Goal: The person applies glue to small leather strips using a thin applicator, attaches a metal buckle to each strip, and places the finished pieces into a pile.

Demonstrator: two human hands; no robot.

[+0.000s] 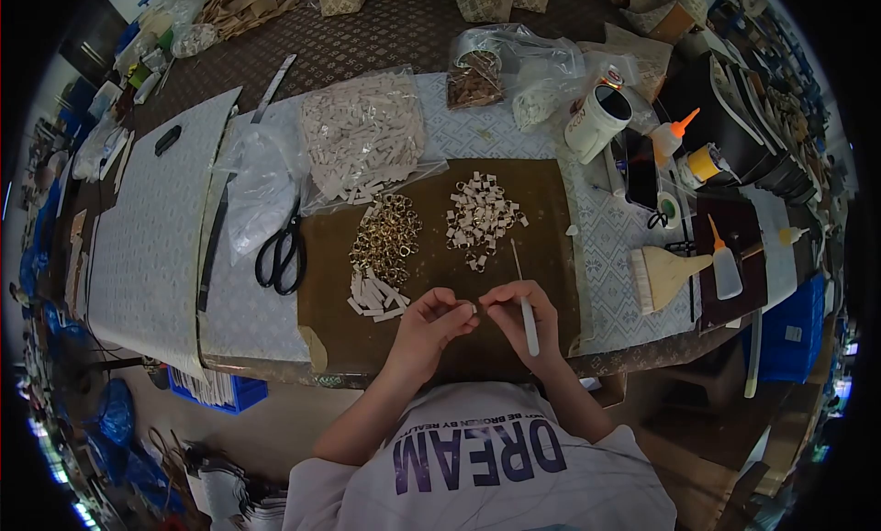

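Over the front of the brown mat (551,219), my left hand (434,320) pinches a tiny pale and shiny piece at its fingertips; its exact kind I cannot tell. My right hand (525,313) is closed close beside it and holds a slim tool with a white handle (530,329), its thin shaft pointing away from me. Beyond my left hand lie short white strips (374,295), touching a heap of brass-coloured metal rings (385,237). A second heap, of white strips folded into loops with metal in them (482,214), sits beyond my right hand.
A plastic bag of white strips (362,132) lies behind the mat, black-handled scissors (281,258) to its left. At right are a wide brush (656,279), a glue bottle (726,269), a white tub (596,122) and a phone (641,171). A blue crate (220,391) stands below.
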